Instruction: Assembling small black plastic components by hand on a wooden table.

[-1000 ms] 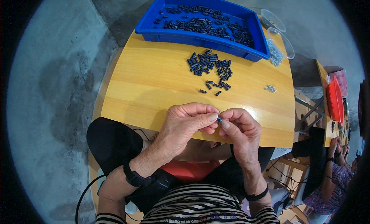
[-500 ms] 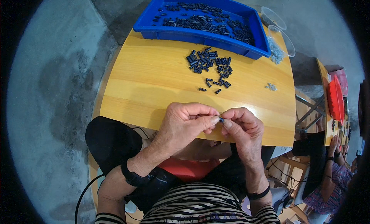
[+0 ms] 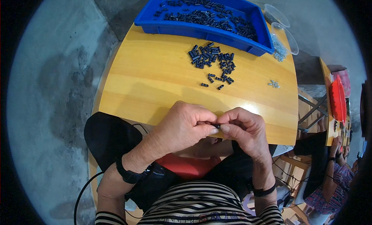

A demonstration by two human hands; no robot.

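left hand and right hand pinch one small black part between fingers at the table edge (assembly in hand); loose pile and blue bin stock apparently remain.

— What sits on the round yellow wooden counter?
— A blue plastic tray at its far edge, with a heap of small black cylindrical parts just before it.
— And the hands?
— At the near edge, left hand touching right hand.
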